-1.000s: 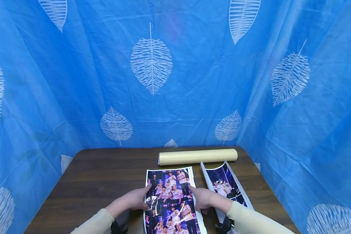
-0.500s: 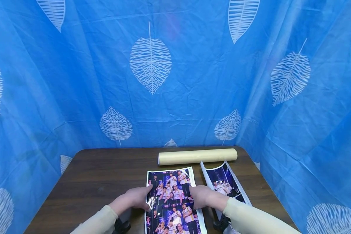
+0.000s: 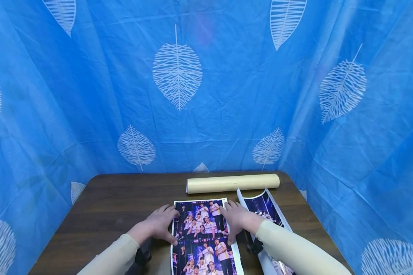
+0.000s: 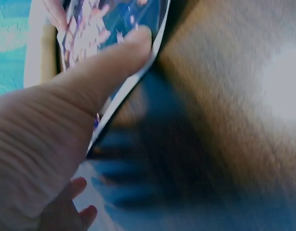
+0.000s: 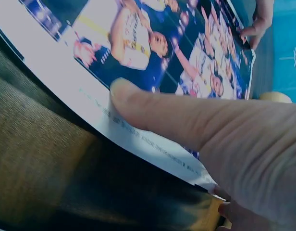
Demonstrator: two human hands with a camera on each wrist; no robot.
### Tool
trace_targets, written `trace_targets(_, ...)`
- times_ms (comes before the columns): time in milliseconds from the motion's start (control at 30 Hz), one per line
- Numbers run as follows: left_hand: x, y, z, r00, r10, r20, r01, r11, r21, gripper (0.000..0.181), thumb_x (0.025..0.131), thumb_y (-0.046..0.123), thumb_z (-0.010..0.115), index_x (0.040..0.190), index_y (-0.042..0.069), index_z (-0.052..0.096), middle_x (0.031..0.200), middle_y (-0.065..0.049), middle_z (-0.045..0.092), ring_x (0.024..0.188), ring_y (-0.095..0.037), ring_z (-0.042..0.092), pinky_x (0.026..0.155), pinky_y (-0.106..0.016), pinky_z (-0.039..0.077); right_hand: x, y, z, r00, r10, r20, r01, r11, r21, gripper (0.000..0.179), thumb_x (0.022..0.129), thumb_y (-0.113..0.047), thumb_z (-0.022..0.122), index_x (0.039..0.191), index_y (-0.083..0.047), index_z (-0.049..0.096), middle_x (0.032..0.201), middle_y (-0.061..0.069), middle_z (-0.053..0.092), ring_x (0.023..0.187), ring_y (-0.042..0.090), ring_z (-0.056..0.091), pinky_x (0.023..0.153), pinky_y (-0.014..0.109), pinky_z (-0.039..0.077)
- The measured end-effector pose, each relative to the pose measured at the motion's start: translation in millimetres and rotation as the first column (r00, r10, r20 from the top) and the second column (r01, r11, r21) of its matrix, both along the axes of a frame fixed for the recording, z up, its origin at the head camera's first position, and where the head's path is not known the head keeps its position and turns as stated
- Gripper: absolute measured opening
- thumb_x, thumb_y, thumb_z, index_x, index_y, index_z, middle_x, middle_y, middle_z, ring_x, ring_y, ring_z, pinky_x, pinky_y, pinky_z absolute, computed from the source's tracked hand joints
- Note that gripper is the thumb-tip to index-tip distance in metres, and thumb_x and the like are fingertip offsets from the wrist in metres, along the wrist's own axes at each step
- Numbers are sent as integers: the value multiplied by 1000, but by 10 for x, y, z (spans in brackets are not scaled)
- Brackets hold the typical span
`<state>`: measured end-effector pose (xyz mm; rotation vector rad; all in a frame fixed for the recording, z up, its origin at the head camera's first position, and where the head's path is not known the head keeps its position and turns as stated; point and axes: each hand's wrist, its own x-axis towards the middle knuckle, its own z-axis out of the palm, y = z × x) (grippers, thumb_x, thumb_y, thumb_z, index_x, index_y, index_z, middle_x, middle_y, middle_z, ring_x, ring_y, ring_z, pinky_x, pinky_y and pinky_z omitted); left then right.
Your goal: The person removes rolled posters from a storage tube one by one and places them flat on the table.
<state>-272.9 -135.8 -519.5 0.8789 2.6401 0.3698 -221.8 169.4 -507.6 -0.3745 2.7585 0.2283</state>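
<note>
A glossy photo print (image 3: 201, 238) of a group of people, white-bordered, lies on the dark wooden table in front of me. Along its left edge my left hand (image 3: 158, 225) rests with fingers spread. Its thumb (image 4: 136, 45) lies on the print's border in the left wrist view, while its other fingers are off the sheet. My right hand (image 3: 238, 218) is at the opposite edge, fingers reaching forward. In the right wrist view its thumb (image 5: 133, 98) touches the printed surface near the white margin. The print's near end runs out of the head view.
Right of the print lies a second photo print (image 3: 263, 202) with curled-up sides, partly hidden by the right forearm. A cream paper roll (image 3: 232, 183) lies across the table (image 3: 124, 202) at the back. Blue leaf-patterned curtains (image 3: 227, 95) surround the table.
Both hands have loosened from the print's side edges. Their fingers now spread forward and their thumbs have swung toward me. The prints and the roll look unmoved.
</note>
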Motion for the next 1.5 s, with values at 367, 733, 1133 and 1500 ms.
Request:
trace_targets(367, -155, -17, -46, 997, -25, 70, 32, 996, -88, 117, 63, 72, 85, 158, 19, 40, 167, -14, 26, 152, -41, 18, 121, -63, 13, -146, 63, -50, 999, 18, 37, -21, 997, 72, 140, 49, -77, 88, 162, -19, 30, 165, 15, 29, 152, 34, 25, 123, 49, 21)
trace_targets(733, -171, -25, -51, 999, -37, 25, 41, 983, -177, 124, 61, 81, 78, 160, 21, 36, 167, -9, 28, 151, -39, 23, 121, -62, 14, -149, 54, -30, 999, 33, 32, -37, 993, 109, 141, 47, -81, 86, 163, -23, 29, 165, 14, 29, 152, 32, 25, 123, 46, 21)
trace_targets(1133, -156, -33, -70, 1000, -17, 14, 19, 977, -211, 122, 60, 84, 76, 160, 25, 38, 166, -6, 30, 150, -40, 26, 120, -62, 15, -131, 74, -74, 999, 46, 14, -48, 991, 125, 139, 47, -85, 83, 162, -24, 32, 165, 11, 31, 152, 31, 26, 123, 47, 20)
trace_targets(1500, -166, -14, -33, 1000, 5, 18, -1, 973, -229, 123, 60, 82, 78, 160, 26, 36, 167, -5, 28, 152, -38, 21, 121, -62, 14, -164, 75, -67, 999, 39, 19, -41, 992, 122, 138, 49, -81, 85, 162, -23, 30, 165, 10, 30, 152, 30, 25, 124, 46, 19)
